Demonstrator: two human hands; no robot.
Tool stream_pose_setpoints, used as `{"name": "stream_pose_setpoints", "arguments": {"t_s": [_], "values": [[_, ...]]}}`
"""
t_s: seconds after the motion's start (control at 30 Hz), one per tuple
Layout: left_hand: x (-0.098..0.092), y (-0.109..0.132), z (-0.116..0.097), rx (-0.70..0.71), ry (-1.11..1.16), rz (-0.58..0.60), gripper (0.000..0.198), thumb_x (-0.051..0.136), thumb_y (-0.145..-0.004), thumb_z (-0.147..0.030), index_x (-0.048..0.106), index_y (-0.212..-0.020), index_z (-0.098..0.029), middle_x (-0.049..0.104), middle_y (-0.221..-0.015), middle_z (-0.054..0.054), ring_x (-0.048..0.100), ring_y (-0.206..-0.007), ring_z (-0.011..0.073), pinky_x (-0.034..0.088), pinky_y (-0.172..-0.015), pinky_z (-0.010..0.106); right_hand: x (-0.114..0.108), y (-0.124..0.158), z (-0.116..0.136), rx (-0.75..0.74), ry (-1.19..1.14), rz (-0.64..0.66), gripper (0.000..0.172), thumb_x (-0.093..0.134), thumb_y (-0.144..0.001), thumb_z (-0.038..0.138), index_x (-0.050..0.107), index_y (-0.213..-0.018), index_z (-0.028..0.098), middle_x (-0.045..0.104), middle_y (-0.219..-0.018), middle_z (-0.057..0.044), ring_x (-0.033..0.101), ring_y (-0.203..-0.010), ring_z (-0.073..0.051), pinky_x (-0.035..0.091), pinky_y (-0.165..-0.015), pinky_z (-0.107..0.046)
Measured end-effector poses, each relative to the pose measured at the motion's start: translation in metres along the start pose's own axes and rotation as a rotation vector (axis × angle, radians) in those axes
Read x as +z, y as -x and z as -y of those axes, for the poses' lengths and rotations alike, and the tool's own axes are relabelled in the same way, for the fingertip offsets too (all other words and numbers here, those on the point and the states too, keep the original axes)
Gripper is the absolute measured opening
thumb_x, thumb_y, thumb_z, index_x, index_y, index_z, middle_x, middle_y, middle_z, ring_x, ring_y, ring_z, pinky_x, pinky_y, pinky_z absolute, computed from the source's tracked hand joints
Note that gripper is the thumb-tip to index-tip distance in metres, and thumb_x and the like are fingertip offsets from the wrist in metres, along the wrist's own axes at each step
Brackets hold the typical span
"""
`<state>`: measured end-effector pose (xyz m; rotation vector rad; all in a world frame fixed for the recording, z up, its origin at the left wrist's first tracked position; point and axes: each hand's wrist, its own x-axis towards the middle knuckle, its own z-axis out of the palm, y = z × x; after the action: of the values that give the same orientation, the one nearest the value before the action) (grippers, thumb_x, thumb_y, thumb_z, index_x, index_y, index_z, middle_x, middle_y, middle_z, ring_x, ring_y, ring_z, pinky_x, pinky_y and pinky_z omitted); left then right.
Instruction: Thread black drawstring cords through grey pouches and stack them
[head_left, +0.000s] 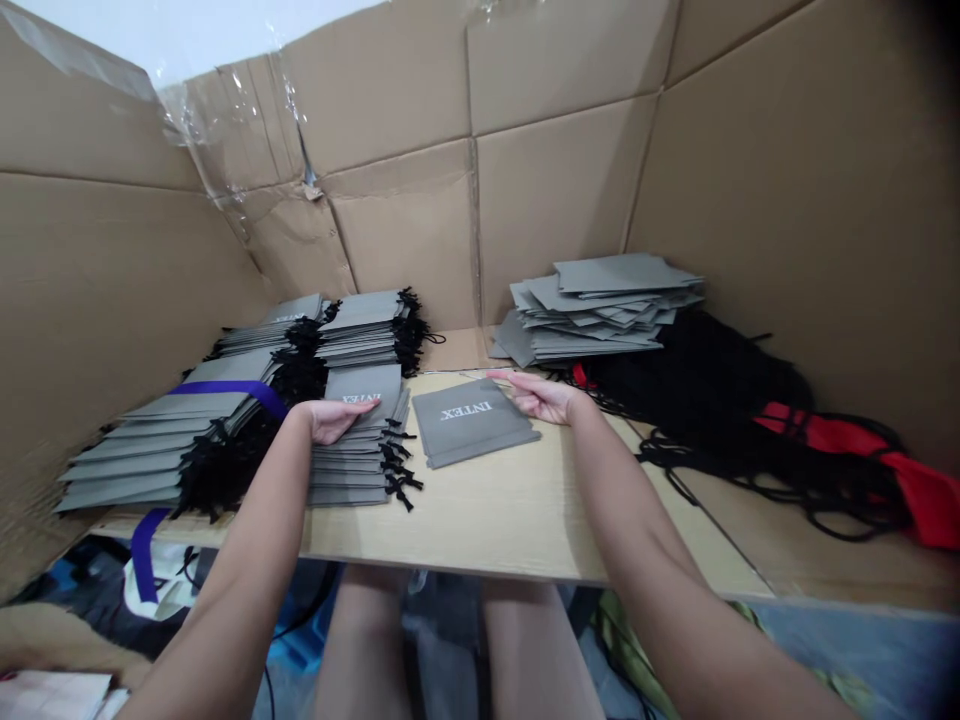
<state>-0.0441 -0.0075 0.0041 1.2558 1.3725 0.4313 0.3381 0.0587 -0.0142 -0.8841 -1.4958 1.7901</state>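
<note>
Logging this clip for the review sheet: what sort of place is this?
Most likely a makeshift packing workspace: a wooden board walled in by cardboard panels, holding neat stacks of grey INTEX drawstring bags beside a heap of black cords.

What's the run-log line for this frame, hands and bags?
left hand: on stack of grey INTEX drawstring bags | right hand: beside single grey INTEX bag | surface: light wood board
</note>
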Motion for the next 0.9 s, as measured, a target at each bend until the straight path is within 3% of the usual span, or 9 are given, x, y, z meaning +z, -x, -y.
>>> {"name": "stream_pose_setpoints", "arguments": {"t_s": [0.1,0.2,0.33,0.47,0.6,0.77,0.9], "values": [[-0.001,-0.001,0.001,0.011,-0.004,-0.013,0.066,0.054,-0.075,-0.053,0.034,-0.134,-0.031,0.008,-0.149,-0.008,0.012,-0.136,0.0207,0.017,-0.109,0.031,-0.001,-0.009,-0.003,-0.131,0.133,-0.294,0.031,0.045,-0.091,0.024,0.045,-0.123,0.021,0.043,-0.064,0.006,0.039,-0.045,-0.003,0.036,-0.040,-0.011],[-0.002,-0.002,0.001,0.012,-0.016,-0.018,0.065,0.053,-0.075,-0.054,0.035,-0.133,-0.031,0.013,-0.149,-0.008,0.016,-0.135,0.0206,0.021,-0.108,0.031,-0.008,-0.016,-0.005,-0.189,0.311,-0.612,0.031,0.048,-0.089,0.029,0.047,-0.118,0.017,0.057,-0.096,-0.003,0.057,-0.073,-0.012,0.051,-0.061,-0.027],[-0.001,-0.001,0.001,0.002,-0.039,-0.015,0.067,0.052,-0.075,-0.056,0.033,-0.134,-0.031,0.014,-0.149,-0.007,0.018,-0.135,0.0216,0.023,-0.107,0.031,-0.014,-0.018,-0.008,-0.170,0.622,-0.890,0.030,0.052,-0.087,0.030,0.051,-0.113,0.015,0.054,-0.114,-0.008,0.056,-0.095,-0.020,0.048,-0.079,-0.040],[0.000,-0.001,0.001,0.021,-0.036,-0.021,0.068,0.053,-0.074,-0.056,0.033,-0.134,-0.031,0.013,-0.149,-0.007,0.015,-0.135,0.0211,0.020,-0.108,0.029,-0.002,-0.019,-0.015,-0.173,0.960,-0.923,0.028,0.051,-0.088,0.030,0.052,-0.113,0.016,0.055,-0.113,-0.008,0.056,-0.095,-0.020,0.048,-0.080,-0.040],[0.001,-0.001,0.002,0.018,-0.007,-0.001,0.070,0.054,-0.073,-0.056,0.032,-0.134,-0.030,0.015,-0.149,-0.004,0.024,-0.132,0.0219,0.026,-0.106,0.032,0.011,-0.019,-0.019,-0.177,1.240,-0.889,0.028,0.052,-0.087,0.030,0.053,-0.111,0.015,0.054,-0.113,-0.007,0.055,-0.097,-0.020,0.046,-0.082,-0.042],[0.000,-0.002,0.002,0.008,0.002,-0.004,0.071,0.059,-0.070,-0.056,0.035,-0.132,-0.031,0.020,-0.148,-0.003,0.029,-0.131,0.0236,0.030,-0.104,0.034,0.013,-0.016,-0.019,-0.132,1.445,-0.971,0.020,0.055,-0.083,0.031,0.061,-0.091,0.013,0.052,-0.112,-0.015,0.042,-0.110,-0.028,0.038,-0.086,-0.042],[0.001,-0.001,0.004,0.015,-0.021,-0.036,0.070,0.058,-0.070,-0.057,0.036,-0.131,-0.031,0.014,-0.149,-0.005,0.022,-0.133,0.0232,0.028,-0.105,0.033,0.011,-0.018,-0.020,-0.077,1.523,-1.005,0.026,0.052,-0.087,0.031,0.056,-0.106,0.015,0.054,-0.112,-0.009,0.053,-0.100,-0.022,0.045,-0.082,-0.041]]}}
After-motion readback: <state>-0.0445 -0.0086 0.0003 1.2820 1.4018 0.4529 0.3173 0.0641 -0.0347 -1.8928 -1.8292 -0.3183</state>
